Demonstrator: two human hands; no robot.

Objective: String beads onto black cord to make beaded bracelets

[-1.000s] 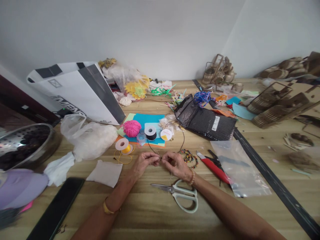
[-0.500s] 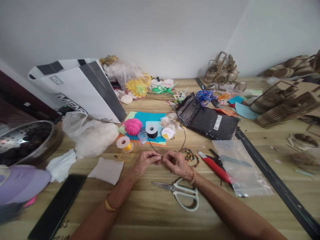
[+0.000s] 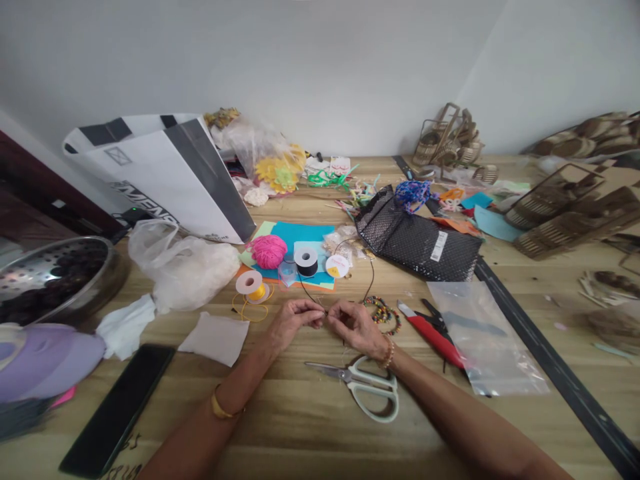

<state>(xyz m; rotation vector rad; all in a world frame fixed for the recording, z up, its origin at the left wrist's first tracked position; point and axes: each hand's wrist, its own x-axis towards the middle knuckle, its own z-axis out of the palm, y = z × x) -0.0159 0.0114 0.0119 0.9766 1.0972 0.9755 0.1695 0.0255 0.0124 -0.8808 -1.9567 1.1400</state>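
Observation:
Over the middle of the table, my left hand (image 3: 301,317) and my right hand (image 3: 354,327) meet fingertip to fingertip. Both pinch a thin black cord (image 3: 370,281), whose loop rises behind them toward a spool of black cord (image 3: 306,262). The exact spot between the fingertips is too small to make out. Beaded bracelets (image 3: 384,315) lie just right of my right hand. Below it rest scissors (image 3: 367,385) with pale handles, blades toward the left. A spool of yellow cord (image 3: 251,287) stands beyond my left hand, near a ball of pink yarn (image 3: 269,251).
To the right lie a red-handled tool (image 3: 436,340), a clear plastic bag (image 3: 490,343) and a black bubble mailer (image 3: 420,243). On the left are a phone (image 3: 119,408), a white pad (image 3: 215,339), a metal colander (image 3: 107,267) and a large paper bag (image 3: 165,183).
Both hands keep the same pinch on the cord, with barely any finger movement. The whole view has shifted slightly, so things sit a little further right.

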